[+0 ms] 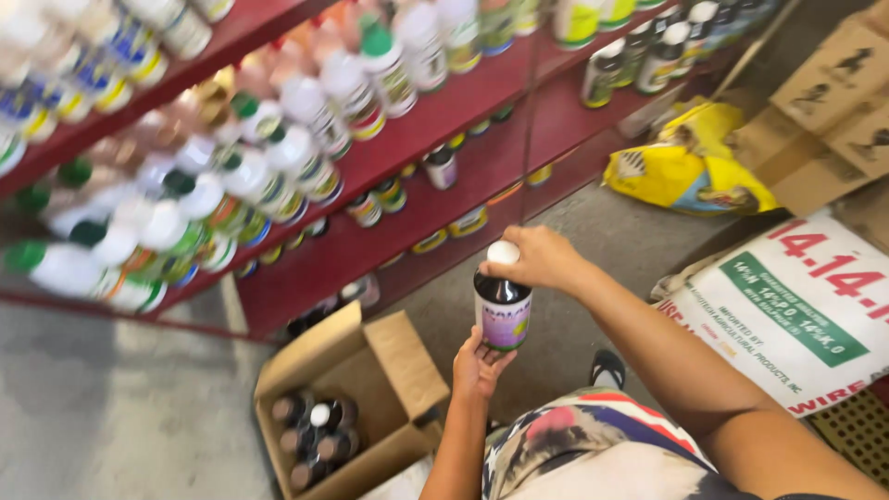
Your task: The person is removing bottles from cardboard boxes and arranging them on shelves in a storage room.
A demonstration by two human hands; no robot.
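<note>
Red shelves (444, 120) run along the wall, crowded with bottles, most of them white with green or white caps and bright labels (the nearer ones are blurred). Below them is a grey concrete floor (111, 417). Just in front of the shelves the person holds a dark bottle (502, 308) upright, with a white cap and a purple label. The left hand (477, 363) cups it from underneath, fingers curled around its base, while the right hand (539, 258) closes over the top, fingers wrapped around the cap. On the floor below and to the left sits an open cardboard box (370, 370) with more dark bottles standing inside. To the right lie a large white sack (806, 315) with red and green print, a yellow bag (685, 171) and some folded cardboard (824, 120).
</note>
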